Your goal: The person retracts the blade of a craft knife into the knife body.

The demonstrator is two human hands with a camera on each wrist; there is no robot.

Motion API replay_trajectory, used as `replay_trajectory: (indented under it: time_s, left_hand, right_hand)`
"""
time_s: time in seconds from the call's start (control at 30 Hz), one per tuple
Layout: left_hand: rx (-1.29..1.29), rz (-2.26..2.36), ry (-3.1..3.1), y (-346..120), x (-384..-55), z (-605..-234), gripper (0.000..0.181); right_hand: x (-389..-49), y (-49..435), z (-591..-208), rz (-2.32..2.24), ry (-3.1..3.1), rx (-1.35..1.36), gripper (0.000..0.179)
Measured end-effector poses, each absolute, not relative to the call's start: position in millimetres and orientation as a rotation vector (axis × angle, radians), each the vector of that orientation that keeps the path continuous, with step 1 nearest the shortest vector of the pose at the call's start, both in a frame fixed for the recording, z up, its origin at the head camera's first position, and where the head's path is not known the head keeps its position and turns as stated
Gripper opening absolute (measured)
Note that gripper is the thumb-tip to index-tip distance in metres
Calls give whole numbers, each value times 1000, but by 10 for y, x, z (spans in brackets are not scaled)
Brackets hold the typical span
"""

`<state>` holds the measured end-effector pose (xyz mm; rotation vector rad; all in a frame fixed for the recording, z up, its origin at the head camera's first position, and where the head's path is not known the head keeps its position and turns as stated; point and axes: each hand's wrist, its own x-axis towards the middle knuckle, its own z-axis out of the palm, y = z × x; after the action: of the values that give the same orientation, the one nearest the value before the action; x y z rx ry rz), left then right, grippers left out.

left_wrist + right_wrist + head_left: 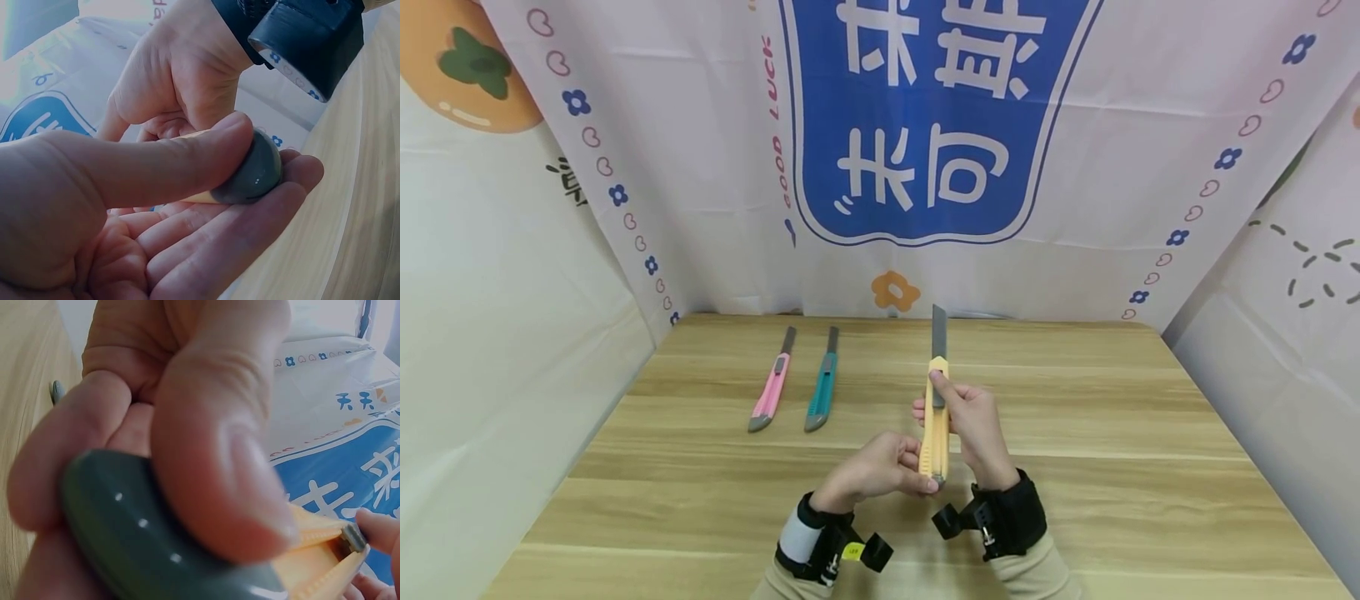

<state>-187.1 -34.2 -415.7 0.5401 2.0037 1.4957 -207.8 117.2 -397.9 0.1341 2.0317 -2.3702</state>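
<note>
At lower centre of the frame, the left hand [876, 467] is pinching the grey end [255, 172] of the yellow knife [934, 437] with its fingers; to its right, the right hand [979, 421] is gripping the body, its thumb resting at the slider [354, 539]. Good handling probably means steadying that end and keeping all fingers behind the blade [939, 329]. Left of centre, the pink knife [771, 385] and then the teal knife [824, 385] are lying on the bench [1075, 400], blades exposed; neither is blocking the hands. Printed cloth [700, 167] is hanging across the top.
</note>
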Motion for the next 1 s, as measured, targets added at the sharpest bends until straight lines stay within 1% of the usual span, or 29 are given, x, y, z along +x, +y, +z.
replay_trajectory:
  time_s: [0.23, 0.7, 0.83, 1.0]
  left_hand:
    - [544, 1491, 1988, -343, -1859, -4157, 19]
    - [542, 1507, 1973, -345, -1851, -4131, 22]
    - [534, 1513, 1961, -357, -1861, -4119, 21]
    - [531, 1525, 1962, -368, -1869, -4125, 21]
  right_hand:
    - [-2073, 1170, -3977, -2406, 2024, 76, 45]
    - [-2076, 1190, -3981, -2420, 1997, -16, 43]
    - [-2072, 1190, -3984, -2416, 1989, 0, 45]
    - [-2081, 1176, -3993, -2380, 1990, 81, 49]
